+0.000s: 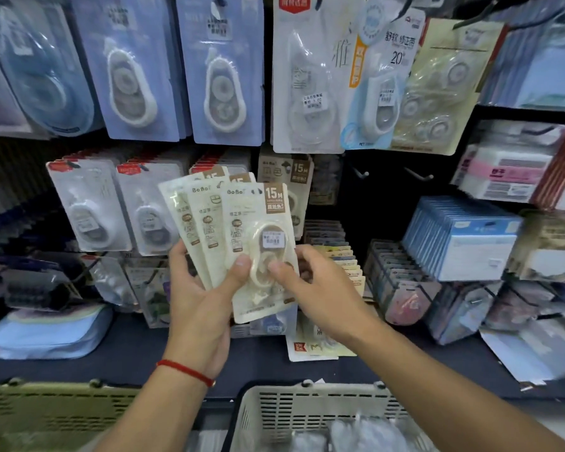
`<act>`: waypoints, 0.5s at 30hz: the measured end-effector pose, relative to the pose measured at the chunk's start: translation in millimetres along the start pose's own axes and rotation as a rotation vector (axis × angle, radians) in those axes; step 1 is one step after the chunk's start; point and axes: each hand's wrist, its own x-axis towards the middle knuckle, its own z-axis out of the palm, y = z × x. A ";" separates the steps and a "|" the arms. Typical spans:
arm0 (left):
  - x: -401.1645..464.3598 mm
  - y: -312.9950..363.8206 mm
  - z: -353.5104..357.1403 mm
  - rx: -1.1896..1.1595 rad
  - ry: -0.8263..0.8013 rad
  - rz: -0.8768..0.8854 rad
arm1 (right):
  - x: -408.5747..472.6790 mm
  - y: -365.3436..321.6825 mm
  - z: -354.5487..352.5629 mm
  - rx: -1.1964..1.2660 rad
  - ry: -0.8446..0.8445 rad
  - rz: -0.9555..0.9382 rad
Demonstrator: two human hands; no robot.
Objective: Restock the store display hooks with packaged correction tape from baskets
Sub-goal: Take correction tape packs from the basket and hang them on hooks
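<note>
My left hand (206, 288) grips a fanned bunch of cream correction tape packs (209, 216) in front of the display wall. Its thumb lies across the front pack (258, 230), which is marked 15M. My right hand (310, 282) pinches the right side of that front pack, thumb on its clear blister. Behind the fan, more of the same cream packs (299, 187) hang on a display hook. Two bare hooks (361, 172) (419, 174) stick out to the right of them. A white basket (307, 409) with clear-wrapped goods stands below my arms.
Blue-carded tape packs (222, 73) and white-carded ones (88, 203) hang on the upper and left hooks. An olive basket (46, 409) stands at lower left. Boxed stationery (463, 239) fills racks at right. A dark shelf (137, 350) holds a blue pouch (49, 331).
</note>
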 end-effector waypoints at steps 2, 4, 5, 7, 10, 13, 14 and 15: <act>0.7 0.3 3.2 -0.040 0.001 -0.046 | -0.9 -4.0 3.4 0.118 0.029 -0.008; 1.5 2.6 4.9 -0.079 0.004 -0.067 | -0.6 -9.7 5.4 0.203 0.073 -0.006; 1.5 4.1 5.5 -0.101 0.002 -0.075 | -0.6 -12.7 6.1 0.227 0.101 0.003; 1.7 5.4 4.9 -0.138 -0.008 -0.095 | 0.2 -17.5 6.1 0.237 0.148 0.017; 2.4 6.1 0.8 -0.142 -0.024 -0.103 | 1.5 -20.0 3.2 0.224 0.214 -0.003; 0.7 6.7 -2.9 -0.010 0.031 -0.005 | 4.1 -18.0 -3.3 0.229 0.338 -0.004; 0.0 6.3 -4.9 0.049 0.062 0.059 | 5.4 -17.1 -6.0 0.230 0.361 -0.001; -0.1 6.2 -7.1 0.097 0.092 0.122 | 6.4 -16.4 -8.3 0.225 0.372 0.003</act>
